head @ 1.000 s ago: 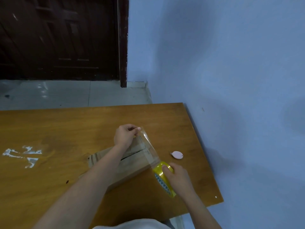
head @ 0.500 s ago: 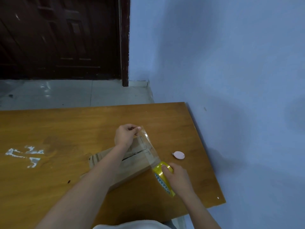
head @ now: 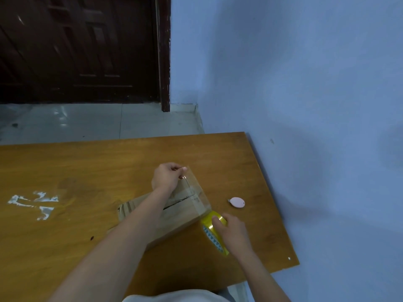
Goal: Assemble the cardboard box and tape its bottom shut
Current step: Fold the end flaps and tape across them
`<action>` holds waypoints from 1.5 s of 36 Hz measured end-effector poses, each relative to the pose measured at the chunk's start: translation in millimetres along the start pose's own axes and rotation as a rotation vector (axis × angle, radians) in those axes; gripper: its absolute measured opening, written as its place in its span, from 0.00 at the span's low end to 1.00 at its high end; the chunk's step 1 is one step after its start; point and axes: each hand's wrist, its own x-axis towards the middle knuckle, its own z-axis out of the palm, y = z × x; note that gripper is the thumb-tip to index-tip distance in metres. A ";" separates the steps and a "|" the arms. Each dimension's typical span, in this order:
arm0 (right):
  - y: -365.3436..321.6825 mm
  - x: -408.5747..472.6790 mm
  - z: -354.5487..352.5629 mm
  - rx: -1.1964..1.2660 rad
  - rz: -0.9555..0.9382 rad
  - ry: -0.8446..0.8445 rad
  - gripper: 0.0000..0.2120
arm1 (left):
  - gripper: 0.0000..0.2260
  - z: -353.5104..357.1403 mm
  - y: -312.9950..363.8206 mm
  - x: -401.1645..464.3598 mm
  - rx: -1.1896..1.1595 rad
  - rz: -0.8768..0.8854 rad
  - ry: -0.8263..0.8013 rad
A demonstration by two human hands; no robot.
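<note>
Head view: tape strip (head: 194, 192) is pinched at its end by left hand (head: 166, 177) above cardboard box (head: 174, 214). Yellow tape roll (head: 214, 233) is gripped by right hand (head: 233, 233) on wooden table (head: 87, 171).

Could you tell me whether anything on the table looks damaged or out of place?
White scuffs mar the table at the left, as if the finish had peeled. The box lies askew to the table's edges, its seam still gaping. Nothing is spilled.

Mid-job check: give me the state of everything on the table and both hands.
Brown cardboard box: on table, flaps closed, seam visible.
Clear tape strip: stretched over the seam.
Yellow tape roll: on edge, gripped.
Left hand: pinching strip's end.
Right hand: holding roll.
Pink oval cutter: lying untouched.
</note>
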 end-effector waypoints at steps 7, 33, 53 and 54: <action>-0.4 4.8 4.5 -0.029 0.008 0.032 0.12 | 0.08 0.7 1.5 3.2 0.155 -0.034 -0.023; -12.3 4.6 8.5 -0.024 0.038 0.061 0.14 | 0.19 -2.1 18.8 30.1 0.600 -0.183 -0.342; -9.3 7.3 13.9 0.021 0.051 0.027 0.12 | 0.12 2.6 -2.6 23.1 0.474 -0.152 -0.141; -9.3 7.5 14.0 0.025 0.049 0.025 0.11 | 0.12 3.0 -2.9 20.1 0.485 -0.098 -0.072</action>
